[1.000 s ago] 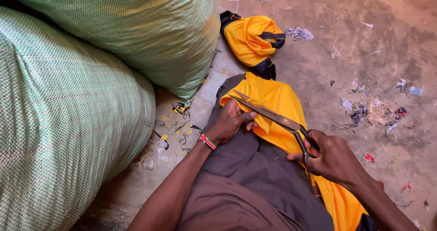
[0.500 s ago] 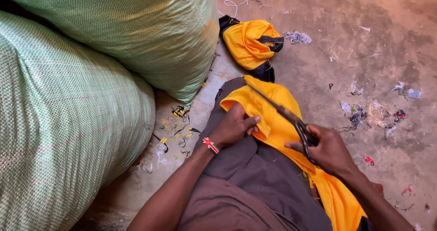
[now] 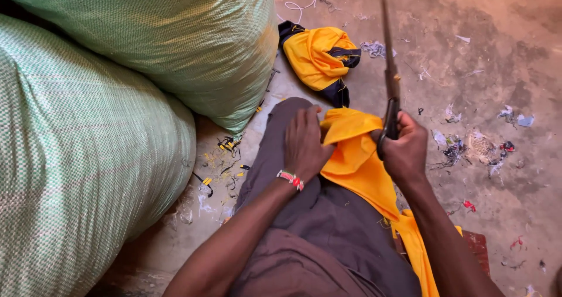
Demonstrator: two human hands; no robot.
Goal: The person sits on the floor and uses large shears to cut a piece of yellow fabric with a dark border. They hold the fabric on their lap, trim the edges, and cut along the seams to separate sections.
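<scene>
A yellow cloth (image 3: 358,163) lies draped over my knee, which is covered by dark brown trousers (image 3: 328,226). My left hand (image 3: 304,144) presses flat on the cloth's near edge at the knee; a beaded band circles its wrist. My right hand (image 3: 404,147) grips the handles of long metal scissors (image 3: 389,68), whose closed blades point straight up and away from the cloth. The lower part of the cloth runs down under my right forearm.
Two big green woven sacks (image 3: 82,156) fill the left side and stand close to my leg. A second bundle of yellow and black fabric (image 3: 321,57) lies on the concrete floor ahead. Thread scraps and fabric bits (image 3: 474,147) litter the floor to the right.
The scissors lay across the yellow cloth before; now my right hand has swung them up so the blades point away. My left hand stays on the cloth at the knee.
</scene>
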